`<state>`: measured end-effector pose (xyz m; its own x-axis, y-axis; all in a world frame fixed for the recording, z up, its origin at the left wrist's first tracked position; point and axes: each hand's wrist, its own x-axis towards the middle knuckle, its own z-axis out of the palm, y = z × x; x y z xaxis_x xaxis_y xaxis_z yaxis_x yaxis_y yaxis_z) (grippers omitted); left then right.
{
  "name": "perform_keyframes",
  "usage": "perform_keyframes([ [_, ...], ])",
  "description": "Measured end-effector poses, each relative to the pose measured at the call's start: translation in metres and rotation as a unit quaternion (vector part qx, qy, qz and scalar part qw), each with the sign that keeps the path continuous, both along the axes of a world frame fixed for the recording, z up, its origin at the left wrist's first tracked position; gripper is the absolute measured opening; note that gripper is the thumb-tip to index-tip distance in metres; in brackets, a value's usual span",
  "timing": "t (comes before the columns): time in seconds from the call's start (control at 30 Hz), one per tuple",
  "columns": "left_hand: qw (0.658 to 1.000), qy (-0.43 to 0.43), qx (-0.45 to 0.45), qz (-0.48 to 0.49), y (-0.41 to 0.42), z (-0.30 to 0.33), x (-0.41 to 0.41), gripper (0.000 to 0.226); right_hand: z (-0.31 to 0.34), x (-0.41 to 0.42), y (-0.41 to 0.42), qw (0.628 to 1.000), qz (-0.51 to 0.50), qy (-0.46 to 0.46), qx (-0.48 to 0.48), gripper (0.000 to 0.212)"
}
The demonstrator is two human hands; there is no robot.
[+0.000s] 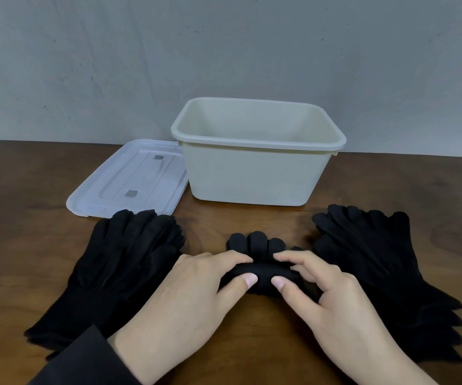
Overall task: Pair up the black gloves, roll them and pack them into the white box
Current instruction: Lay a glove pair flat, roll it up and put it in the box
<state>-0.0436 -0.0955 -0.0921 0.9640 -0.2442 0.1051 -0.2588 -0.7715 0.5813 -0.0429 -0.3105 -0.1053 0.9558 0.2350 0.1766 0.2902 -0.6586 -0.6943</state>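
While both hands work at lower centre of the frame, the scene reads as follows.

Left hand: the left hand (196,290) curls over the left half of the glove roll (260,275), thumb on its near side, fingers over the top.
Right hand: the right hand (321,293) grips the right half in the same way; the thumbs nearly meet at the middle.
Roll: it lies on the table (29,190), long axis running left to right, with the unrolled glove fingertips (256,241) pointing toward the top of the frame.
Key relation: the white box (257,170) stands directly beyond the roll, up-frame, open and seemingly holding nothing; both hands are about equally near it.
Likely step: finishing the roll away from the person, then lifting it straight ahead into the box.
Remaining gloves: the left stack (118,262) and the right stack (377,259) lie flat on either side.
Lid: the clear lid (129,179) rests on the table left of the box.
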Motion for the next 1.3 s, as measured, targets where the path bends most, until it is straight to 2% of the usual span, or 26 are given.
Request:
perform_keyframes([
  [0.13,0.999,-0.035,0.0,0.034,-0.004,-0.002,0.003,0.042,-0.001,0.004,0.004,1.0,-0.024,-0.019,-0.004,0.03],
  [0.27,0.997,-0.045,0.052,0.037,-0.005,0.002,0.006,0.044,-0.006,0.006,0.008,0.996,-0.027,-0.037,-0.071,0.03],
  [0.43,0.99,-0.06,0.123,0.03,0.001,0.003,0.012,0.046,-0.016,0.011,0.007,0.979,-0.033,-0.159,-0.126,0.024],
  [0.5,0.985,-0.063,0.155,0.032,0.003,0.003,0.015,0.048,-0.021,0.011,0.005,0.975,-0.026,-0.163,-0.152,0.034],
  [0.57,0.986,-0.119,0.112,0.015,0.005,0.0,0.013,0.041,-0.023,0.012,0.004,0.975,0.006,-0.148,-0.164,0.045],
  [0.63,0.985,-0.122,0.114,-0.041,0.002,0.0,0.009,0.033,-0.02,0.012,0.004,0.97,0.034,-0.156,-0.184,0.048],
  [0.77,0.975,-0.077,0.189,-0.09,0.001,-0.004,0.007,0.051,-0.013,0.006,0.004,0.968,0.053,-0.12,-0.214,0.051],
  [0.83,0.978,-0.071,0.18,-0.083,0.0,-0.005,0.007,0.053,-0.011,0.004,0.004,0.969,0.051,-0.112,-0.215,0.053],
  [0.93,0.984,-0.069,0.144,-0.073,-0.003,-0.001,0.004,0.048,-0.01,0.004,0.004,0.974,0.033,-0.119,-0.192,0.041],
  [1.0,0.991,-0.081,0.092,-0.061,-0.002,0.001,0.0,0.04,-0.007,0.001,0.002,0.984,0.021,-0.097,-0.15,0.033],
  [1.1,0.999,-0.025,0.013,-0.026,-0.001,0.006,-0.002,0.03,-0.001,-0.002,0.001,0.998,0.011,-0.036,-0.059,0.03],
  [1.2,0.999,-0.011,-0.03,0.007,-0.001,0.006,0.002,0.024,-0.001,0.002,0.004,0.999,-0.011,-0.018,-0.038,0.028],
  [1.23,0.999,-0.021,-0.021,0.014,-0.002,0.004,0.004,0.025,-0.002,0.004,0.005,0.998,-0.014,-0.033,-0.053,0.027],
  [1.3,0.998,-0.057,0.014,0.015,-0.003,-0.002,0.007,0.028,-0.005,0.008,0.006,0.987,-0.021,-0.118,-0.106,0.022],
])
